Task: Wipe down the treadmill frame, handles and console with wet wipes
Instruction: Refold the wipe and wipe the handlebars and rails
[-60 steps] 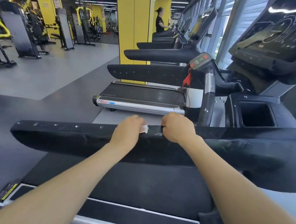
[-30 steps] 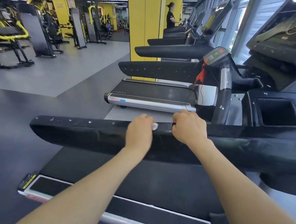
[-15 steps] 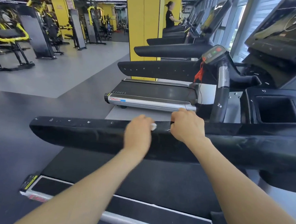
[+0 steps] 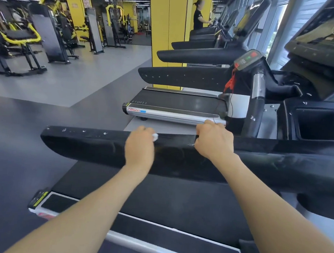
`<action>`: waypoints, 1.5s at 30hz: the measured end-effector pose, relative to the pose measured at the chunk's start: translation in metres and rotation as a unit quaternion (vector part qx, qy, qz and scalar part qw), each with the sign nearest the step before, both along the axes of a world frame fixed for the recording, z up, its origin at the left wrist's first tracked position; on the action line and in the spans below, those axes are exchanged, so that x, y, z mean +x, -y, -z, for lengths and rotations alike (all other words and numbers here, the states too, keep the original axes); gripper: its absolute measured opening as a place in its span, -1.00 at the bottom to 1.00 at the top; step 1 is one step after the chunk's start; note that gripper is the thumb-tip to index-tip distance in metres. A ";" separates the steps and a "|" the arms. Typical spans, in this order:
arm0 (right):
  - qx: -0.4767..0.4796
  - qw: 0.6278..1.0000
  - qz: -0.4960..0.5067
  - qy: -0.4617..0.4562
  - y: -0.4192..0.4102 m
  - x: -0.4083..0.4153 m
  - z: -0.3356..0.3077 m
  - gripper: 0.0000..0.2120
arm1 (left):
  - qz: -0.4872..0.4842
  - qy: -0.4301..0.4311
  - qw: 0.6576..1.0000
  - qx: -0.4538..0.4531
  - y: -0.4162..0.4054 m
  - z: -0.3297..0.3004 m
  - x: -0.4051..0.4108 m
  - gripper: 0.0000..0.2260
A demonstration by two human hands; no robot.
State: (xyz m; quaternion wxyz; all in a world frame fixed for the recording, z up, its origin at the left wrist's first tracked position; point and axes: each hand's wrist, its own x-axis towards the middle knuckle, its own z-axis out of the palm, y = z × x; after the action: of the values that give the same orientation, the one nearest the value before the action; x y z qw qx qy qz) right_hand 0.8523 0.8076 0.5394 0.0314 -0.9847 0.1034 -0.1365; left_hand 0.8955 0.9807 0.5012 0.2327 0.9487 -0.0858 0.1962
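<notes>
Both hands sit on top of the long black handrail (image 4: 93, 147), the padded side arm of the near treadmill, and everything here is best placed from it. The left hand (image 4: 140, 144) curls over the rail's top edge with a small white wet wipe (image 4: 155, 136) bunched under its fingers — only a corner of the wipe peeks out on the side towards the other hand. Holding it wadded like that likely keeps pressure on the damp part as it rubs the rail. The right hand (image 4: 213, 142) is just beside it along the rail, fingers wrapped over the far edge and gripping the rail itself, probably to steady the body while the other hand scrubs.

White scuff marks dot the rail's top towards its free end, well away from both hands, so that stretch looks not yet cleaned. Beyond the rail's fixed end stands the console (image 4: 326, 38), tilted and dark, with a cup holder (image 4: 318, 125) below it — both apparently yet to be wiped. Below the rail runs the belt (image 4: 176, 202).
</notes>
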 end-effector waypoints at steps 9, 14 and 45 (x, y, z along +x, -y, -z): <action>-0.011 1.000 0.001 -0.006 -0.002 0.000 0.000 -0.83 | -0.018 -0.032 0.999 -0.002 -0.047 -0.009 0.025 -0.81; -0.014 1.000 0.004 -0.009 -0.002 0.000 0.001 -0.82 | -0.072 -0.026 0.997 0.014 -0.043 -0.006 0.028 -0.84; 0.000 1.000 -0.018 -0.011 0.002 -0.007 0.001 -0.80 | 0.008 -0.052 0.998 -0.019 0.021 -0.020 0.010 -0.84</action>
State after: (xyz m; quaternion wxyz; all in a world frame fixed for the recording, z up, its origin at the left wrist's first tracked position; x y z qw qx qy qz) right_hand 0.8456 0.8055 0.5382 0.0329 -0.9879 0.0862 -0.1246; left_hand 0.9051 0.9592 0.5211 0.2560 0.9525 -0.0771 0.1461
